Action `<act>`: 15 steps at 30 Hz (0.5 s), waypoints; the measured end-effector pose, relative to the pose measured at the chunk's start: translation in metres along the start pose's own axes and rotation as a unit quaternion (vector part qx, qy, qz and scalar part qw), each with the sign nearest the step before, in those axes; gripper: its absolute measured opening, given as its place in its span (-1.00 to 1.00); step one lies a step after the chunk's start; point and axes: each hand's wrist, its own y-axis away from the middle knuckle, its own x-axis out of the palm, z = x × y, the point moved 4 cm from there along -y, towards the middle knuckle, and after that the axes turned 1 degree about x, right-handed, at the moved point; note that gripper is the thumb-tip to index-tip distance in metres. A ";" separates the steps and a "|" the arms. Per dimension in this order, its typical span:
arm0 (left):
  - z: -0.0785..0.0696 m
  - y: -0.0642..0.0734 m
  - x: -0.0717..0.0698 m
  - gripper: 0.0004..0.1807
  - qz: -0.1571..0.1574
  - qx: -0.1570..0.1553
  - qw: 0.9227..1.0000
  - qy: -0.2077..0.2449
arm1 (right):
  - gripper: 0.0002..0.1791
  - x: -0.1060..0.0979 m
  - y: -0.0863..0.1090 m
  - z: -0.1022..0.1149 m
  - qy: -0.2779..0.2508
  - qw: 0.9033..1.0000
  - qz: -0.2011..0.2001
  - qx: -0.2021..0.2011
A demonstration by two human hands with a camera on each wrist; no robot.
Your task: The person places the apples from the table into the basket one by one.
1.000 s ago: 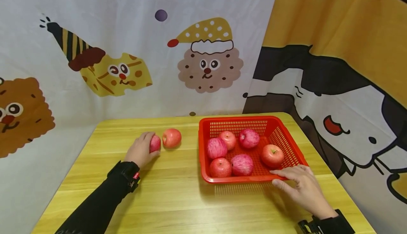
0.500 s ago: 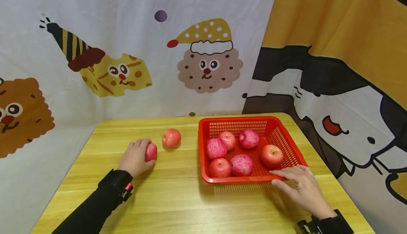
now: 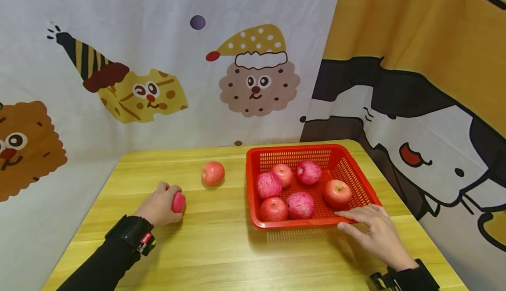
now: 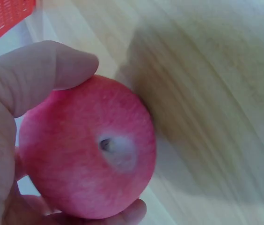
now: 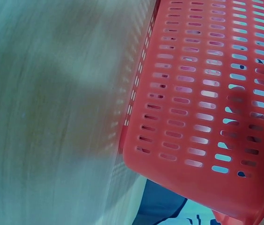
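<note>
My left hand [image 3: 157, 206] grips a pinkish-red apple [image 3: 179, 202], low over the left side of the wooden table. In the left wrist view, thumb and fingers curl round this apple [image 4: 76, 150], its small dark hollow facing the camera. A lighter red apple [image 3: 213, 173] lies on the table farther back, apart from the hand. On the right, my right hand [image 3: 373, 234] rests on the front right rim of a red plastic basket [image 3: 300, 224], fingers extended over the edge and thumb outside. The basket's slotted wall [image 5: 188, 176] fills much of the right wrist view.
Several apples sit in the basket, among them a deep pink one [image 3: 300, 205] near the front and an orange-red one [image 3: 337, 193] at the right. A cartoon-printed curtain [image 3: 158, 27] hangs behind the table [image 3: 221, 256] and along its right side.
The left hand has drawn its apple toward the person and to the left, away from the lighter red apple. The right hand stays at the basket rim.
</note>
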 end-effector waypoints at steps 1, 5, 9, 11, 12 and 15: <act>0.001 0.000 0.000 -0.15 0.005 -0.001 1.000 0.001 | -0.56 0.001 0.001 -0.001 0.001 1.000 0.000 0.000; 0.001 0.001 0.000 -0.12 0.015 0.006 1.000 0.006 | -0.55 0.003 0.003 -0.003 0.000 1.000 0.003 -0.002; -0.002 -0.002 -0.001 -0.08 0.027 0.009 0.999 0.016 | -0.54 0.003 0.001 -0.002 -0.007 1.000 0.003 -0.007; -0.004 -0.005 -0.002 -0.06 0.035 0.008 0.999 0.020 | -0.53 0.002 0.000 -0.001 -0.009 1.000 -0.002 -0.015; -0.004 -0.007 -0.003 -0.06 0.038 0.005 0.999 0.021 | -0.53 0.002 0.000 -0.001 -0.010 1.000 -0.005 -0.018; -0.002 -0.010 -0.005 -0.04 0.040 -0.002 0.999 0.024 | -0.52 0.002 -0.003 -0.001 -0.010 0.999 -0.009 -0.029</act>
